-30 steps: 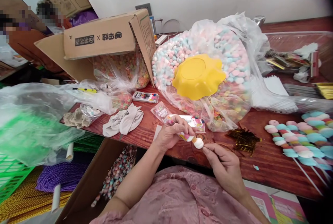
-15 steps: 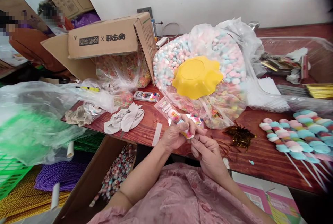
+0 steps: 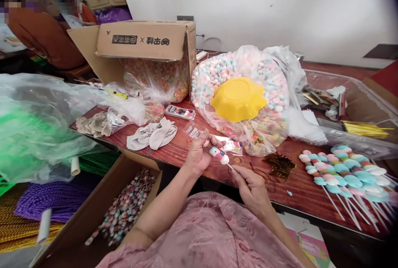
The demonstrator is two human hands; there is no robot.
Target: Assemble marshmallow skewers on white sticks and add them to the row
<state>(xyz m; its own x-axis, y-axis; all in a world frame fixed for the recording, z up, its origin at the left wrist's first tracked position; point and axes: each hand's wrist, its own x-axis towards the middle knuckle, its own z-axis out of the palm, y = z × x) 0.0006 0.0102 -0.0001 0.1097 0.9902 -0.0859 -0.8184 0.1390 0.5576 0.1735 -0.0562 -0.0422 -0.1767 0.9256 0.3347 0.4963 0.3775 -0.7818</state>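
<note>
A marshmallow skewer in a clear printed wrapper slants between my two hands above the table's front edge. My left hand is closed around its upper part, and the wrapper's printed top sticks out beyond the fingers. With thumb and fingertips my right hand pinches the thin white stick below the lowest white marshmallow. Just behind the skewer lies a small printed card or packet. A bundle of gold twist ties rests to the right of my right hand.
Unwrapped marshmallow skewers lie at the right. A yellow scalloped bowl sits upside down on a big bag of marshmallows. Grey cloths and a carton are to the left; a lower box contains many finished skewers.
The camera view has shifted. My left hand has moved up the wrapper, exposing the lower marshmallows, and my hands are farther apart. My right hand now pinches the stick below them.
</note>
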